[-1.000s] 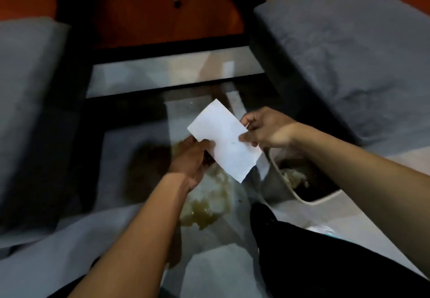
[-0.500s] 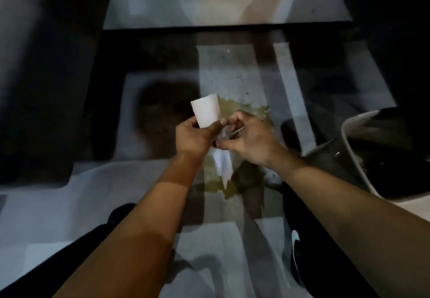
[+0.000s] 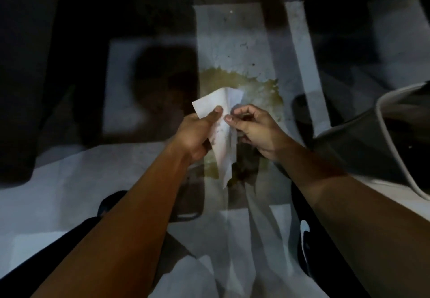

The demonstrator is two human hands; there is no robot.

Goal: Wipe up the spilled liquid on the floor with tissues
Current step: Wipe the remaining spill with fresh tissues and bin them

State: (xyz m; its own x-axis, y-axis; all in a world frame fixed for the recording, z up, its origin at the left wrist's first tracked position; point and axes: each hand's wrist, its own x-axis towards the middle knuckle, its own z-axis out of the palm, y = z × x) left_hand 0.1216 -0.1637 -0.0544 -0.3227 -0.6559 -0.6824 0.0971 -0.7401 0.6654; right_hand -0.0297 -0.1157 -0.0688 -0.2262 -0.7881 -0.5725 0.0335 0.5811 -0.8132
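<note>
A white tissue (image 3: 222, 139) hangs folded lengthwise in the air above the floor. My left hand (image 3: 197, 132) pinches its upper left edge with thumb and fingers. My right hand (image 3: 253, 130) pinches the tissue's right edge at about the same height. Under the tissue a yellowish-brown puddle of spilled liquid (image 3: 256, 90) spreads over the pale grey floor (image 3: 232, 37). The tissue's lower tip dangles just over the puddle's near part; I cannot tell whether it touches.
A white-rimmed bin with a dark liner (image 3: 395, 139) stands at the right. Dark shoes (image 3: 304, 235) and trouser legs frame the floor on both sides below. Dark furniture shadows (image 3: 69, 65) lie at the left and back.
The view has tilted down and closer to the floor. Both hands have brought the flat tissue together, folded it lengthwise and lowered it over the puddle.
</note>
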